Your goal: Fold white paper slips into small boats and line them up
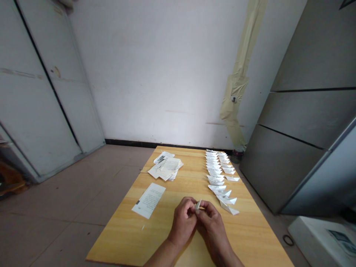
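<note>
Close to the front of the wooden table, my left hand and my right hand meet fingertip to fingertip. Between them they pinch a small piece of folded paper, its pale pointed tip standing up; the fingers hide most of it. A single printed sheet lies flat to the left of my hands. Farther back on the left is a loose pile of printed papers. To the right, folded paper boats stand in two rows running toward the wall, the nearest ones just beyond my right hand.
A tiny white scrap is on the table at the left. Grey cabinets stand close on the right, with a white box on the floor below. The wall rises behind the table, and a pale wardrobe stands left.
</note>
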The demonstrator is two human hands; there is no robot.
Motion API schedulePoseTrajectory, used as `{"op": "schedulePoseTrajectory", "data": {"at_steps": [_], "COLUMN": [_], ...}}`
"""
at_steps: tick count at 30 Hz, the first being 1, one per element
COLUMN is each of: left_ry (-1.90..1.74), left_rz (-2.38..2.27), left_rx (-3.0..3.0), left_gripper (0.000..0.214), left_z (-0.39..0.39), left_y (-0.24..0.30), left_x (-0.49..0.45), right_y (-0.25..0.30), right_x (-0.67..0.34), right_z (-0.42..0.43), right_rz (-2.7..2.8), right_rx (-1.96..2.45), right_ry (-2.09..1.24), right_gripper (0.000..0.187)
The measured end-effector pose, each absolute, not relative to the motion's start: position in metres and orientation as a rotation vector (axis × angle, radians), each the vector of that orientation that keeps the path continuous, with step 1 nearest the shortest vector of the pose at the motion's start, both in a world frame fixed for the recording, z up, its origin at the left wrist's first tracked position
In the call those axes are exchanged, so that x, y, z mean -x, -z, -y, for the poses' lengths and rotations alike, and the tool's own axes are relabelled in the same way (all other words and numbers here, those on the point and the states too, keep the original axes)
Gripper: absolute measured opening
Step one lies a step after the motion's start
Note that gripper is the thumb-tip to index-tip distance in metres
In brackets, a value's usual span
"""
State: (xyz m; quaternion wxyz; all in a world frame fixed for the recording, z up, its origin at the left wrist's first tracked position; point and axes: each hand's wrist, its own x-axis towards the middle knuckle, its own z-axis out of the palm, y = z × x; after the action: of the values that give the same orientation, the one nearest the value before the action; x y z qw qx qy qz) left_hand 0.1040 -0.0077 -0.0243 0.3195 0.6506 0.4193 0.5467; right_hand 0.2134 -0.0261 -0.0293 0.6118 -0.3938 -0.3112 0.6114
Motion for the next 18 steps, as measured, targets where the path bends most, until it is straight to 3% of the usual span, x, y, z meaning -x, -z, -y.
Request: {"op": "schedulePoseTrajectory", "data": {"at_steps": [18], "left_ry": [-1.5], "left_rz": [-1.007], "left_rx": [-1.814], "left_gripper": [0.022], "left_z": [0.013], "left_y": [0.029], "left_x": [-0.105], "right_y": [0.017], "right_x": [-0.224], "right_z": [0.034], "right_rz": [0.789], "right_rx": [0.799], "right_ry": [-1.507], "right_gripper": [0.028]}}
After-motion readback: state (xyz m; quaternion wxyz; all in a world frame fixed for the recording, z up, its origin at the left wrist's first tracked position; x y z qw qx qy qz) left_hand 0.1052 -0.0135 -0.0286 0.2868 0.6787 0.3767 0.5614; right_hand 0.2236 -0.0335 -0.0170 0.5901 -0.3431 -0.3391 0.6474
